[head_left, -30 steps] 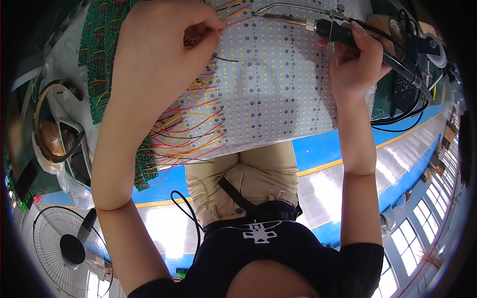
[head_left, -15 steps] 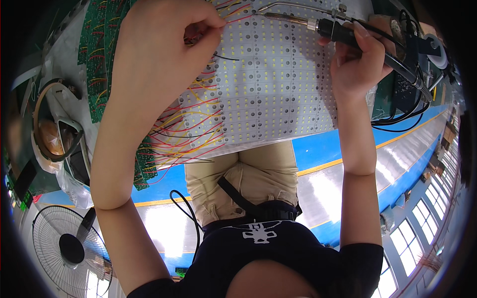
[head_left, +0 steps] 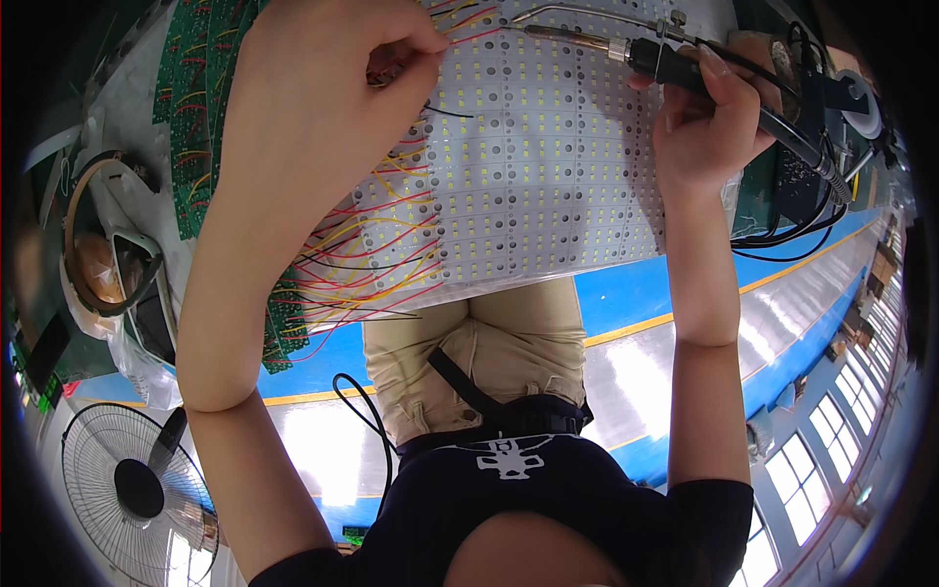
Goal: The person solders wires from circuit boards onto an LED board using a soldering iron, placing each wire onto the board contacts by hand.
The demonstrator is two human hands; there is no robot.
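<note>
My left hand [head_left: 328,108] is closed in a pinch, thumb and forefinger together on a thin red wire [head_left: 476,37] that sticks out to the right. My right hand [head_left: 709,132] grips the black handle of a soldering iron [head_left: 665,65], its metal shaft pointing left. The iron's tip is close to the end of the red wire; whether they touch is too small to tell. A thin bent metal tube [head_left: 577,12] is clamped along the iron. Under both hands lies a white panel of small yellow LEDs [head_left: 538,186] with rows of round holes.
Green circuit boards [head_left: 188,127] with red and yellow wires lie at the left; more loose wires [head_left: 377,254] cross the panel's left edge. Right of the panel stand a black iron stand [head_left: 787,176] and cables. A round-framed item [head_left: 83,235] lies far left, a fan [head_left: 139,487] below.
</note>
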